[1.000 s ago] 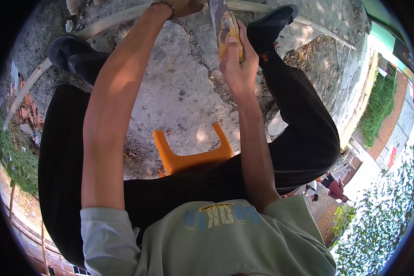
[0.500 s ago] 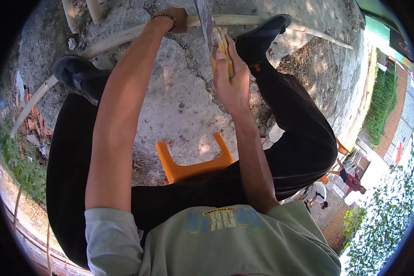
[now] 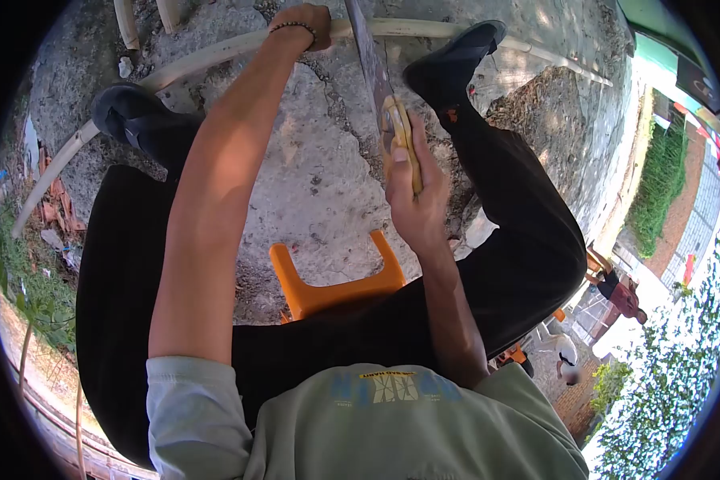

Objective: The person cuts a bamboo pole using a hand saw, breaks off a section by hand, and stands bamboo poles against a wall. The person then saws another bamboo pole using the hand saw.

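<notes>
A long pale pole [image 3: 204, 62], bamboo by its look, lies across the far side in front of my feet, bowed by the lens. My left hand [image 3: 304, 26], a beaded bracelet at its wrist, is closed around it. In my right hand [image 3: 418, 200] is the yellow handle of a handsaw [image 3: 400, 140]. Its grey blade [image 3: 368, 68] points away from me and crosses the pole just right of my left hand. Blade tip is out of view. My left shoe [image 3: 140, 120] and right shoe [image 3: 460, 64] are at the pole.
An orange plastic stool [image 3: 340, 294] is under my legs. Cracked concrete [image 3: 296, 188] forms the ground. Two more pole ends [image 3: 126, 24] stand at upper left, above rubble and weeds [image 3: 44, 308]. Other people [image 3: 620, 300] are in the background at right.
My right hand has drawn the saw back toward my body and slightly right. The left hand stays on the pole, and the whole view has shifted a little.
</notes>
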Demonstrator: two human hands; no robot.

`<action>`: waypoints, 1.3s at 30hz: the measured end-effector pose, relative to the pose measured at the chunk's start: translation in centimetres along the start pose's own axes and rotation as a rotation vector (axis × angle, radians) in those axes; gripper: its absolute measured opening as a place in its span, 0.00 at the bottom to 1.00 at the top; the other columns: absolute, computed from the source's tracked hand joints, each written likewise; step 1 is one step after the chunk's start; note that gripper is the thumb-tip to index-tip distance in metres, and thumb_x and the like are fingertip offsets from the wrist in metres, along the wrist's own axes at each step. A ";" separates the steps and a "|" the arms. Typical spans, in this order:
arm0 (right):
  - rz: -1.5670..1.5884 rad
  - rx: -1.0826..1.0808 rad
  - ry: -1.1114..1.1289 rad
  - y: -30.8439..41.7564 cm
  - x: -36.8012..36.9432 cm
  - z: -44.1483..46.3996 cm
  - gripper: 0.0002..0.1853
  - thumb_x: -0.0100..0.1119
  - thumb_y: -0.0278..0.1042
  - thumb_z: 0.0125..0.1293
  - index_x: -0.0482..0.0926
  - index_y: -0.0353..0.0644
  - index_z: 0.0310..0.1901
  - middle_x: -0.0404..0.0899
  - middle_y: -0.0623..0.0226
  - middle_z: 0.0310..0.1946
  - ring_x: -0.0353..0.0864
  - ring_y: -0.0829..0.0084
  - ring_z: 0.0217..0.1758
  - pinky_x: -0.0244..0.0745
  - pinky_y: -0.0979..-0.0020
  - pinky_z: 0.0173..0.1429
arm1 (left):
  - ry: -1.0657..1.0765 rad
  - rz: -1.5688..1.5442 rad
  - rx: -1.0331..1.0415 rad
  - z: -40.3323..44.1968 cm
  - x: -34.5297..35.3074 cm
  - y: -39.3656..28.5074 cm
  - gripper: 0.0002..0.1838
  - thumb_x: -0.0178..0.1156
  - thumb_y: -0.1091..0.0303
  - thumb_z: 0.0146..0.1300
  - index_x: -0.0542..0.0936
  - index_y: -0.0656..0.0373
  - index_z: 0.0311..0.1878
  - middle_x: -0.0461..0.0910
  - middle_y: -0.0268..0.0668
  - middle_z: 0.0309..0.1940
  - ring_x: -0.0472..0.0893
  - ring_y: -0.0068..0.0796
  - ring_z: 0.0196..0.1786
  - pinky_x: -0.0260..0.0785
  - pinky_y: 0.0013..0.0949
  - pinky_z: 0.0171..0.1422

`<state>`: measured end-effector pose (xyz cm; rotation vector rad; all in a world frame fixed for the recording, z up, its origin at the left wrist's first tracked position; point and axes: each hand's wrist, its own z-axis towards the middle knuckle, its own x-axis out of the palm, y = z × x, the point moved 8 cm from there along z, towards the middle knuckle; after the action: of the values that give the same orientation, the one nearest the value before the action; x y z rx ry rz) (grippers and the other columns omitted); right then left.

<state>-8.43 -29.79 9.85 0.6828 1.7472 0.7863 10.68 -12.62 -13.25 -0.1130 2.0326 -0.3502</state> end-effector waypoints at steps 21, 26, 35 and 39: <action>0.008 0.048 0.072 0.5 0.5 3.0 0.27 0.48 0.34 0.78 0.62 0.30 0.73 0.70 0.72 0.25 0.69 0.85 0.27 0.66 0.76 0.32 | -0.607 0.032 -0.056 -4.5 -1.2 -0.7 0.06 0.57 0.65 0.64 0.82 0.53 0.35 0.86 0.43 0.30 0.87 0.48 0.36 0.80 0.48 0.37; 0.182 0.139 0.012 -0.6 -2.6 -4.5 0.26 0.49 0.33 0.77 0.63 0.29 0.72 0.71 0.69 0.25 0.69 0.83 0.26 0.67 0.74 0.31 | -0.710 -0.003 -0.115 -3.7 2.4 0.7 0.07 0.58 0.63 0.64 0.82 0.52 0.36 0.82 0.41 0.31 0.83 0.46 0.36 0.73 0.51 0.37; 0.123 0.180 0.083 -0.7 -3.4 -5.1 0.27 0.50 0.31 0.76 0.62 0.31 0.73 0.77 0.63 0.29 0.73 0.83 0.27 0.71 0.77 0.34 | -0.448 0.097 -0.080 -5.2 -1.6 0.3 0.09 0.62 0.62 0.62 0.83 0.55 0.41 0.86 0.46 0.34 0.87 0.50 0.40 0.81 0.49 0.42; 0.148 0.234 0.062 -0.8 -3.0 -6.1 0.28 0.50 0.31 0.76 0.62 0.32 0.74 0.78 0.60 0.29 0.73 0.83 0.28 0.71 0.76 0.34 | -0.099 0.010 -0.056 -3.6 -3.1 0.6 0.19 0.65 0.53 0.61 0.86 0.57 0.47 0.87 0.50 0.42 0.87 0.51 0.47 0.81 0.49 0.52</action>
<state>-13.45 -33.72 12.36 0.9627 1.8790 0.7146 9.05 -10.61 -9.23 -0.1519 1.9444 -0.2759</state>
